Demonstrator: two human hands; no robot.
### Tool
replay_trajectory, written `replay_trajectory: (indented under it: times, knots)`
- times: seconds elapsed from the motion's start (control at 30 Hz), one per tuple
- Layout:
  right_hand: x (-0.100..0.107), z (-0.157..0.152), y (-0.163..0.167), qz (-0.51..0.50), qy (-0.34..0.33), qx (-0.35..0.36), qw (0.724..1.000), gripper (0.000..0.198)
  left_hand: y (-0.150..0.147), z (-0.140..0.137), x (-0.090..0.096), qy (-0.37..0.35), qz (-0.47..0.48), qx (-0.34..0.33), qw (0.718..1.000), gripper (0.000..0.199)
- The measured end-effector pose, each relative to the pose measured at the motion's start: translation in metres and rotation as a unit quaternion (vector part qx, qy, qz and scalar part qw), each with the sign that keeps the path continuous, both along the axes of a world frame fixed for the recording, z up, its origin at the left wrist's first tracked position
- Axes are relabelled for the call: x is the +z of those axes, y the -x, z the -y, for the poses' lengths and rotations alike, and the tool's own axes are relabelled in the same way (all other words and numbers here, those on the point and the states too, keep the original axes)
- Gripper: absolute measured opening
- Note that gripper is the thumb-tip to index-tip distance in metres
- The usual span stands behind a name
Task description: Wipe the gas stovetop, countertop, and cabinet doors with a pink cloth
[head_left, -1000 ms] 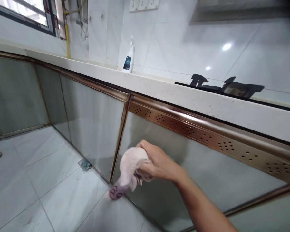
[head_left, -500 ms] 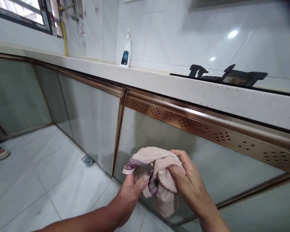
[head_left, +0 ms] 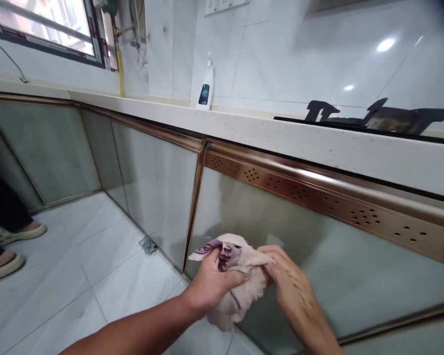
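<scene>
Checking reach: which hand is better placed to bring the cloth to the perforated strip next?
Probably the right hand: it holds the right side of the cloth and lies nearer most of the perforated strip. The left hand also holds the cloth, farther left.

The cloth [head_left: 248, 296] is partly hiding the right hand's fingers [head_left: 276, 254]. The left edge is cutting off another person's legs [head_left: 3, 202].

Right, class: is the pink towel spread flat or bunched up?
Bunched up: the pink towel shows crumpled folds, held by the left hand and right hand.
</scene>
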State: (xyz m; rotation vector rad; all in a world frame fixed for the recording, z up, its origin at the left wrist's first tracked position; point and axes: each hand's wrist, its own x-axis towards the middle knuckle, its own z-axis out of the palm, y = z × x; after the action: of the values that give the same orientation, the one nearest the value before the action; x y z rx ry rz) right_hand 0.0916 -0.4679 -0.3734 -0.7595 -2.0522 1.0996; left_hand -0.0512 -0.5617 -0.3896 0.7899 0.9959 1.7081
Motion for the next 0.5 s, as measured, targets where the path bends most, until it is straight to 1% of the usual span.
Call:
replay_trajectory:
  times: [0.07,0.1,0.13,0.17,0.2,0.27,0.3,0.33,0.37,0.4,0.43,0.47,0.5]
  knots:
    - [-0.003,-0.001,0.0,0.014,0.067,0.044,0.997,0.047,0.004,0.002,-0.004,0.008,-0.06,-0.039,0.997,0.051]
    - [-0.002,-0.001,0.002,0.025,0.073,0.052,0.996,0.052,0.006,0.003,-0.006,0.019,-0.105,-0.047,0.993,0.052]
    - [-0.001,0.0,0.005,0.044,0.058,0.051,0.996,0.056,0.008,0.004,-0.008,0.039,-0.162,-0.042,0.985,0.054]
    - [0.002,0.002,0.009,0.071,0.03,0.049,0.996,0.057,0.01,0.006,-0.009,0.067,-0.228,-0.028,0.971,0.056]
    - [0.006,0.003,0.013,0.105,-0.002,0.053,0.993,0.054,0.013,0.008,-0.01,0.097,-0.295,-0.007,0.951,0.054]
    - [0.014,0.004,0.023,0.163,-0.05,0.086,0.982,0.04,0.019,0.012,-0.008,0.137,-0.411,0.035,0.901,0.043]
    - [0.016,0.003,0.027,0.17,-0.066,0.106,0.978,0.035,0.022,0.015,-0.007,0.143,-0.451,0.043,0.88,0.036]
    - [0.017,0.0,0.03,0.155,-0.084,0.111,0.978,0.034,0.025,0.017,-0.005,0.141,-0.474,0.044,0.868,0.032]
    - [0.017,-0.003,0.033,0.125,-0.101,0.098,0.982,0.036,0.027,0.02,-0.004,0.131,-0.481,0.046,0.866,0.032]
    - [0.015,-0.007,0.035,0.087,-0.105,0.071,0.988,0.039,0.03,0.022,-0.003,0.114,-0.471,0.049,0.874,0.039]
    - [0.012,-0.012,0.036,0.047,-0.085,0.037,0.995,0.043,0.032,0.025,-0.002,0.089,-0.445,0.055,0.89,0.051]
    - [0.008,-0.016,0.037,0.003,-0.037,0.003,0.999,0.045,0.035,0.027,-0.001,0.062,-0.409,0.064,0.908,0.066]
    - [0.005,-0.02,0.038,-0.041,0.034,-0.024,0.998,0.045,0.037,0.029,0.0,0.038,-0.369,0.076,0.925,0.081]
